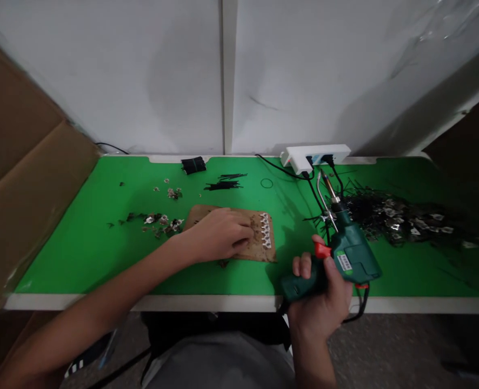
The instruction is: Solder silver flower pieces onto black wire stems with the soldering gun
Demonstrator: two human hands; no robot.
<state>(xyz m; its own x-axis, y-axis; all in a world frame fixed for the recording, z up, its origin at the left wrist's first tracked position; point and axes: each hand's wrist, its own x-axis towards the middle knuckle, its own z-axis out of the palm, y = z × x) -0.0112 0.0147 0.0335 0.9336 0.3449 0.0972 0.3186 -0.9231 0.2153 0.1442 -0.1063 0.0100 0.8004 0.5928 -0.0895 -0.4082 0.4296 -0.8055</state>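
My right hand point(318, 302) is wrapped round the handle of a green soldering gun point(355, 251) with a red trigger, its metal tip pointing up and away over the table. My left hand point(221, 233) rests over a brown board point(258, 254), fingers curled together and pointing right. Whatever its fingertips hold, if anything, is hidden. Just right of them, a column of small white metal pieces point(266, 231) stands along the board's right edge. Dark specks mark the board between the fingers and that column.
Behind lie a bundle of black wires point(193, 165), loose black wires point(224, 185) and a thin ring point(266, 183). Loose small metal pieces point(162, 221) are scattered at left. A white power strip point(316, 155) with plugged cords sits at the back. Wired pieces point(401, 216) pile up at right.
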